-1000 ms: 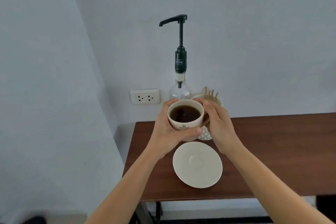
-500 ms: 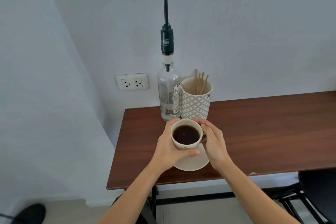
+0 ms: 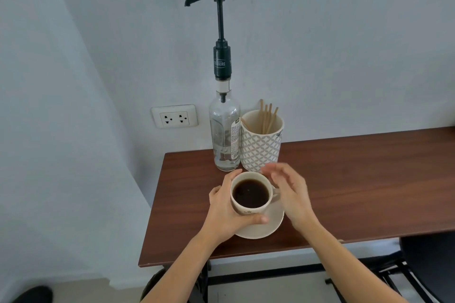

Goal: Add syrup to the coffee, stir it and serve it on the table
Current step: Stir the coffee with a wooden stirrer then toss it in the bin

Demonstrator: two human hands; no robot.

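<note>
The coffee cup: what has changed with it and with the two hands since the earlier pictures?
The cup came down from the air to the saucer. The right hand let go of it and now hovers open beside the handle. The left hand still holds the cup. The syrup bottle and the stick holder stayed where they were.

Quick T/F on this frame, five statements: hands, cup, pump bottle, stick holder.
1. The left hand grips the white ceramic coffee cup. True.
2. The right hand is closed round the cup's handle. False: it is open beside the cup.
3. The clear glass syrup bottle with a black pump stands left of the patterned holder of wooden stir sticks. True.
4. The cup is empty. False: it holds dark coffee.
5. A stir stick is in the coffee. False: the sticks are in the holder.
</note>
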